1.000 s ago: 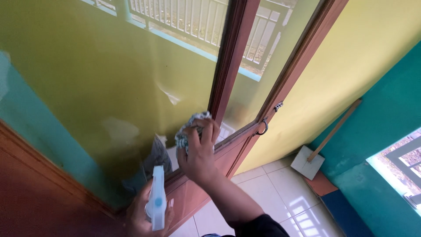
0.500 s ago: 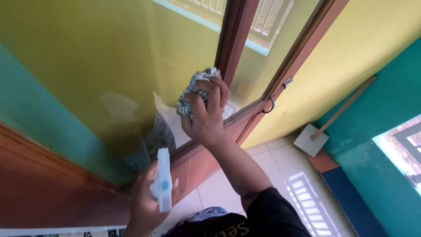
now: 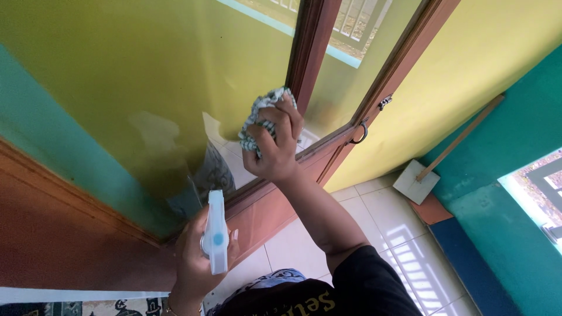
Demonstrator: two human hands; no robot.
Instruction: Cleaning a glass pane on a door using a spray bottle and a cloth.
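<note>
Now I am pressing a bunched-up checked rag (image 3: 261, 120) on the glass (image 3: 175, 70) with my right hand (image 3: 275, 149). My fingers are curled tight around the rag, so this hand is closed on it. The rag is sitting low on the pane, just beside the brown middle post (image 3: 310, 47) and a little above the bottom rail (image 3: 275, 205). My left hand (image 3: 196, 263) is holding a pale spray bottle (image 3: 215, 234) lower down, near the wooden frame (image 3: 58, 234). That hand is wrapped around the bottle, and the bottle is pointing up, close to the glass but not touching it. I think I am in the rubbing part of the job, in the lower corner of the pane. There is a dull, smeary patch on the glass to the left of the rag, so the next rub probably needs to go that way, with the rag pressed flat. I should be keeping my knuckles away from the post. Over to the right a ring latch (image 3: 358, 133) is hanging on the door, and a flat tool with a long stick (image 3: 417, 181) is leaning by the green wall (image 3: 515, 134).
</note>
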